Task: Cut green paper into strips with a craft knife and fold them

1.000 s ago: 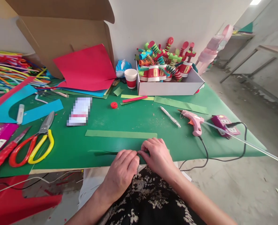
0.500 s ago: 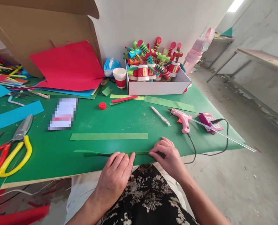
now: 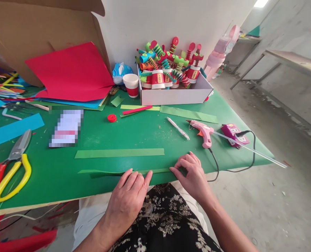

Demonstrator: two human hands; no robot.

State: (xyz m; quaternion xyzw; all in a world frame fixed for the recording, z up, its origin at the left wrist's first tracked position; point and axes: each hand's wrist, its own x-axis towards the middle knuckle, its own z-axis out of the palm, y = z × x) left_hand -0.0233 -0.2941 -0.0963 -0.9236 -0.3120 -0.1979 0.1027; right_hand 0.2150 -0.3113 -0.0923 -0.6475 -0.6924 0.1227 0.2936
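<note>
A narrow folded green paper strip (image 3: 159, 171) lies along the near edge of the green table. My left hand (image 3: 131, 189) presses on its middle, fingers close together. At the strip's right end, my right hand (image 3: 189, 171) pinches it between thumb and index finger, the other fingers curled. The strip's left part lifts slightly off the table. Just beyond it a flat, wider green strip (image 3: 119, 153) lies parallel. Farther right are a white pen (image 3: 178, 128) and a pink glue gun (image 3: 203, 132) with a clear glue stick in its back.
Scissors (image 3: 16, 164) and a phone (image 3: 66, 127) lie at left. Red paper sheets (image 3: 74, 73) lean on a cardboard box. Behind are paper cups (image 3: 131, 85) and a white box (image 3: 175, 96) of paper figures. A purple power block (image 3: 234, 134) sits at right.
My right hand has shifted slightly right along the folded strip, its pinch staying at the end. My left hand has hardly moved. The view has turned a little, so the table items appear farther left.
</note>
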